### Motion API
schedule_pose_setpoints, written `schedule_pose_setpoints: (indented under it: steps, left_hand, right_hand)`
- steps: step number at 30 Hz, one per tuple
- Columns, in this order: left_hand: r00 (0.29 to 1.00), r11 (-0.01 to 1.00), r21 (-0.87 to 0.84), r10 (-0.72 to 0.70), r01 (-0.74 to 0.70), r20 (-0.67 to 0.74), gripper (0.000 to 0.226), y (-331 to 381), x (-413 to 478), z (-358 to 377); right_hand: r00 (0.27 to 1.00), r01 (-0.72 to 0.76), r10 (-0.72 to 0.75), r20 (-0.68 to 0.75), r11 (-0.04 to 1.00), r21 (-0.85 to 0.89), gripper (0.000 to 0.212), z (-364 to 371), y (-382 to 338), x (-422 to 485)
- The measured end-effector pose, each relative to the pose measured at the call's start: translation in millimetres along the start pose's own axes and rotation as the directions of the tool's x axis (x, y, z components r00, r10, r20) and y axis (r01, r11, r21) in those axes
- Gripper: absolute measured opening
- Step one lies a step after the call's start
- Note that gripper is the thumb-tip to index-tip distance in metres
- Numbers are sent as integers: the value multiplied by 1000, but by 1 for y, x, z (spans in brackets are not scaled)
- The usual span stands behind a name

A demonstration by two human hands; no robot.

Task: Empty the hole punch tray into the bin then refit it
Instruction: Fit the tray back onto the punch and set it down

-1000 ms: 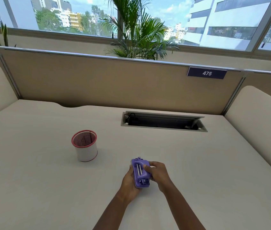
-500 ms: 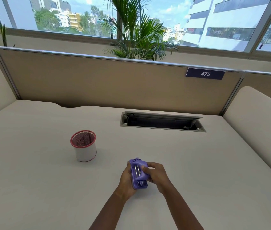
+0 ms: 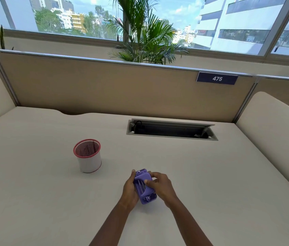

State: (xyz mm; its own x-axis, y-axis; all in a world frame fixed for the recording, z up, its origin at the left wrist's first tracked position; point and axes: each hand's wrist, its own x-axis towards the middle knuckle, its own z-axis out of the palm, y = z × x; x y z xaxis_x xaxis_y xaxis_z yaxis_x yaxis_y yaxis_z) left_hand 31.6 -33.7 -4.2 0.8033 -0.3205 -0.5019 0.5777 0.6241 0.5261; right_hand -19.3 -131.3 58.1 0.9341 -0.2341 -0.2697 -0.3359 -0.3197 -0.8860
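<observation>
The purple punch (image 3: 144,186) lay underside up between both hands above the desk (image 3: 211,174). The left hand (image 3: 129,189) cupped its left side, fingers wrapped around. The right hand (image 3: 160,185) gripped its right edge, thumb pressed on the base. The bin (image 3: 88,156) stood well apart, up-left.

Left hand (image 3: 130,190) and right hand (image 3: 160,187) curled close together, forearms converging.
</observation>
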Motion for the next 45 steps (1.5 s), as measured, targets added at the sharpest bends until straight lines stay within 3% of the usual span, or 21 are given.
schedule_pose_setpoints:
  steps: [12, 16, 19, 28, 45]
  left_hand:
    - [986, 996, -29, 88, -85, 141, 44, 3, 6, -7]
    - [979, 995, -90, 68, -52, 192, 59, 4, 3, -5]
    - [971, 992, -122, 45, -17, 234, 68, 4, 2, -4]
    - [970, 992, -130, 36, -5, 240, 68, 5, 4, -1]
    - [970, 992, -123, -1, 31, 242, 61, 5, -1, 1]
  right_hand:
    - [994, 112, -109, 29, 986, -123, 24, 4, -3, -6]
    - [988, 151, -153, -2, 980, -133, 14, 2, -6, -6]
    - [986, 166, -168, -14, 980, -110, 18, 1, -8, -7]
    - [990, 120, -120, -71, 993, 7, 23, -2, -9, -7]
    - [982, 149, -155, -111, 987, -57, 25, -2, -10, -7]
